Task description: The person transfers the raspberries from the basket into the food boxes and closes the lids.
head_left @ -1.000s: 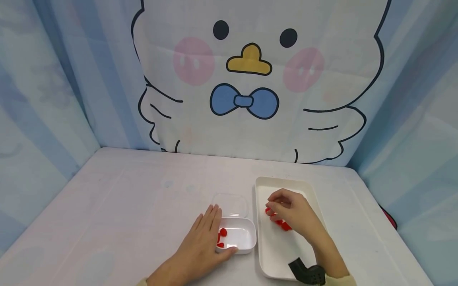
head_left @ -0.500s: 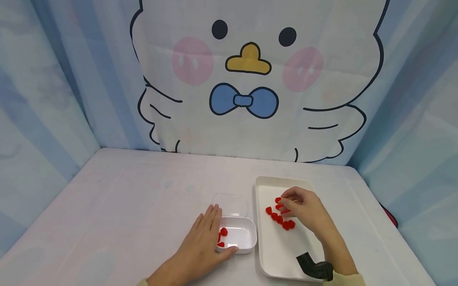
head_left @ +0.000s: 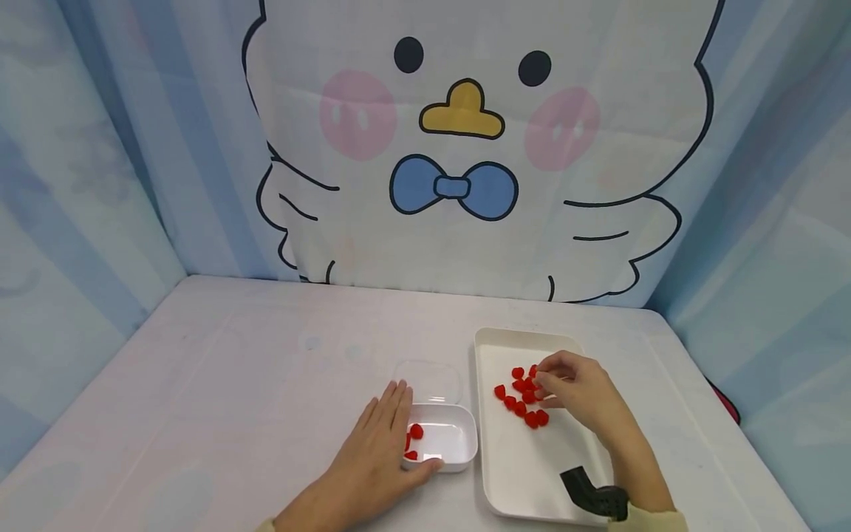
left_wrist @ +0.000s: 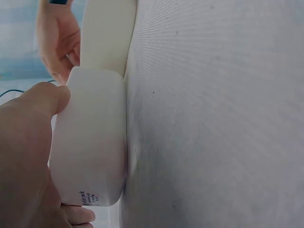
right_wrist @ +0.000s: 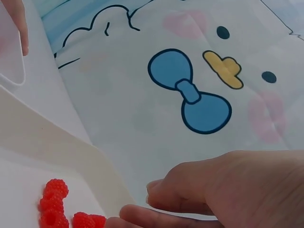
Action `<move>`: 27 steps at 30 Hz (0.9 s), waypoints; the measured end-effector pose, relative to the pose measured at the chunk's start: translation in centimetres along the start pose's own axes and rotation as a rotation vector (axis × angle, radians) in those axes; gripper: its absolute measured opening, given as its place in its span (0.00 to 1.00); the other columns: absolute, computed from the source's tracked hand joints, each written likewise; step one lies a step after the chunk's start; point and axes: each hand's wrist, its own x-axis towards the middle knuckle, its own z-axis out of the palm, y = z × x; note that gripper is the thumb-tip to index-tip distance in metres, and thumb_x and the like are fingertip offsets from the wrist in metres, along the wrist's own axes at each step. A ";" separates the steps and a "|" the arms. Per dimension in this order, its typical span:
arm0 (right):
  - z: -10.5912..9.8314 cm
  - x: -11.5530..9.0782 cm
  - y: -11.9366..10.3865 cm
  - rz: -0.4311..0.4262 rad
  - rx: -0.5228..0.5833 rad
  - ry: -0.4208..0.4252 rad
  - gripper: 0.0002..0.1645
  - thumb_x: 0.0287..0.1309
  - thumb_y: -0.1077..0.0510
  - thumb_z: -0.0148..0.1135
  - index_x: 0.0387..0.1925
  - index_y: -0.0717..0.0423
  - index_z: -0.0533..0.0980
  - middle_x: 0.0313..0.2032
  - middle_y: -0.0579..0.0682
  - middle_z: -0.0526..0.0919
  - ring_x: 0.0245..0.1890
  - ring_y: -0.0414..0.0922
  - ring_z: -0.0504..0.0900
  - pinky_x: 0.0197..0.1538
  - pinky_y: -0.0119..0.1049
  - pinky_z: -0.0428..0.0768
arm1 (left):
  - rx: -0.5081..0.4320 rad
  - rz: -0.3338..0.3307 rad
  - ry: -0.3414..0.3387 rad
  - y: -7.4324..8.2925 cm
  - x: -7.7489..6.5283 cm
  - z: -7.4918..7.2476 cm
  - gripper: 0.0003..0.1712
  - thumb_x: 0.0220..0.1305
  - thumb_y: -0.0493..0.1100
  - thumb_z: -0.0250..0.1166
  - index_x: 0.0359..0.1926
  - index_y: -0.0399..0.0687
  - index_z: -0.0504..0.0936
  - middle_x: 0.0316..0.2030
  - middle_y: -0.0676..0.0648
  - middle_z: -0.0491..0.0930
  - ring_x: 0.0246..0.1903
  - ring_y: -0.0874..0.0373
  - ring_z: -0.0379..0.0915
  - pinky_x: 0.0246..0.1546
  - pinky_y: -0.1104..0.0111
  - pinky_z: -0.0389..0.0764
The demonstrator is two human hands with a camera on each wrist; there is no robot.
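Note:
My left hand rests against the left end of a small white box. Its fingers lie straight along that side, and its thumb reaches along the near rim. In the left wrist view the thumb touches the box's edge. Red raspberries lie inside the box, partly hidden by the hand. Over a white tray, my right hand has loosely bent fingers at the right side of several raspberries. The right wrist view shows raspberries beside the fingertips, with none between the visible fingers.
A clear plastic lid lies just behind the box. The tray stands close to the box's right side. A printed curtain hangs behind the table, and striped cloth borders the sides.
My right hand has moved right across the tray, uncovering raspberries that it hid before; they now lie spread out. My left hand and the box stay in place.

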 end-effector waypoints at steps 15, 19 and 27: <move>-0.3 0.1 1.0 0.081 -0.068 -0.017 0.17 0.66 0.58 0.60 0.51 0.64 0.74 0.39 0.58 0.85 0.31 0.43 0.86 0.41 0.40 0.88 | 0.001 -0.003 -0.014 0.2 0.1 0.0 0.60 0.60 0.77 0.55 0.76 0.37 0.52 0.76 0.39 0.55 0.77 0.46 0.48 0.75 0.49 0.55; -0.3 0.2 1.1 0.103 -0.085 -0.021 0.17 0.66 0.58 0.60 0.52 0.64 0.74 0.40 0.58 0.84 0.31 0.42 0.86 0.41 0.39 0.88 | 0.001 -0.006 -0.019 0.2 0.2 0.0 0.60 0.60 0.77 0.55 0.76 0.38 0.52 0.76 0.39 0.54 0.77 0.45 0.48 0.75 0.49 0.55; -0.4 0.4 1.2 0.154 -0.104 -0.059 0.19 0.65 0.57 0.61 0.52 0.65 0.73 0.38 0.58 0.84 0.30 0.43 0.84 0.40 0.39 0.87 | -0.003 -0.014 -0.028 0.1 0.1 -0.1 0.60 0.59 0.76 0.56 0.76 0.38 0.51 0.76 0.39 0.54 0.77 0.45 0.47 0.75 0.48 0.54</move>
